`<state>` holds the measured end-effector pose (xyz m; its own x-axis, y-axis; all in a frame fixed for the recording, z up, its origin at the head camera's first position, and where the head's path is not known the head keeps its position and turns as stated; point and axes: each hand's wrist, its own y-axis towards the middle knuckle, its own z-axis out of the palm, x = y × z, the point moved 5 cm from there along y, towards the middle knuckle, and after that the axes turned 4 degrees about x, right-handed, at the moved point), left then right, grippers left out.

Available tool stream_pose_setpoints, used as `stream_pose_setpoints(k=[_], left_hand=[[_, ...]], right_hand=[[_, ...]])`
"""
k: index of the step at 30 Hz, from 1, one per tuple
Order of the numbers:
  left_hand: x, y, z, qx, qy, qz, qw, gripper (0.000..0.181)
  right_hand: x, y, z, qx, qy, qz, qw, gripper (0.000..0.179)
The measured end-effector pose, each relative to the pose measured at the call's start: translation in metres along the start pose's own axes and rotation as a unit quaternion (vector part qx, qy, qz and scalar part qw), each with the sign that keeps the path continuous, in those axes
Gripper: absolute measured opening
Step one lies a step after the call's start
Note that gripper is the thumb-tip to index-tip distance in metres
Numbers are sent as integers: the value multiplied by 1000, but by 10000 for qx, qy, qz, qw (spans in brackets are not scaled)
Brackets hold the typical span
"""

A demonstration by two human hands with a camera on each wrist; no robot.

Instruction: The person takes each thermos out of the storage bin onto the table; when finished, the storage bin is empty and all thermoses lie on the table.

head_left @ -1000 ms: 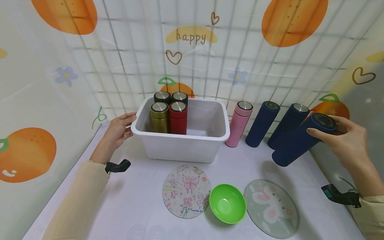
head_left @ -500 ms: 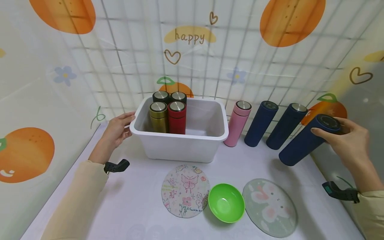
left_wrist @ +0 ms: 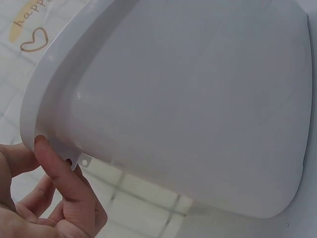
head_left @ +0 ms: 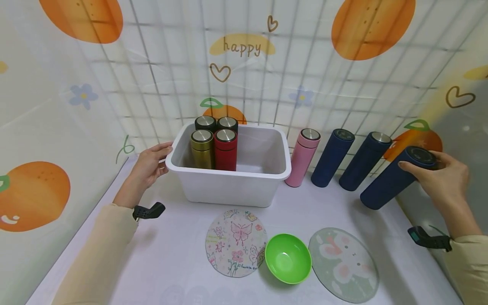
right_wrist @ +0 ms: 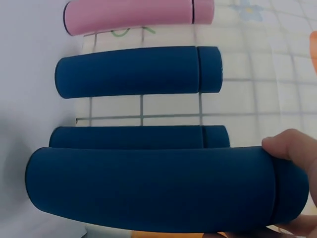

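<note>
A stray tug could skew the white tub [head_left: 228, 186], and a leftward swing could topple the standing navy bottle [head_left: 365, 163] close by. My left hand [head_left: 148, 164] pinches the tub's rim; my right hand [head_left: 447, 178] grips the navy flask [head_left: 396, 178] round its top end, far right (whether its base touches the bench [head_left: 171, 258], I can't tell).

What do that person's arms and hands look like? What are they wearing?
The left sleeve and right sleeve are long, plain and cream. Each wrist has a black, bent gadget: the left gadget and the right gadget, which shows a small green patch. The left hand and right hand wear no gloves.
</note>
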<state>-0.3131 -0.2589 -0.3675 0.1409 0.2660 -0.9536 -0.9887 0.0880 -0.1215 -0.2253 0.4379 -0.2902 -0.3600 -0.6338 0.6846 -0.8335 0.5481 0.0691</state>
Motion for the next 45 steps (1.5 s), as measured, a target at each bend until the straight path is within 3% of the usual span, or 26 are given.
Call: stream_pose_setpoints(k=[12, 20, 45], left_hand=[[0, 2, 0, -38, 83, -23, 10000, 40], [0, 1, -1, -15, 54, -9, 10000, 42], [0, 1, 0, 9, 7, 32, 10000, 37]], right_hand=[[-8, 19, 2, -415, -33, -201, 9989, 88], [-14, 29, 8, -501, 16, 28, 9987, 88], [-15, 68, 24, -478, 347, 117, 9982, 90]])
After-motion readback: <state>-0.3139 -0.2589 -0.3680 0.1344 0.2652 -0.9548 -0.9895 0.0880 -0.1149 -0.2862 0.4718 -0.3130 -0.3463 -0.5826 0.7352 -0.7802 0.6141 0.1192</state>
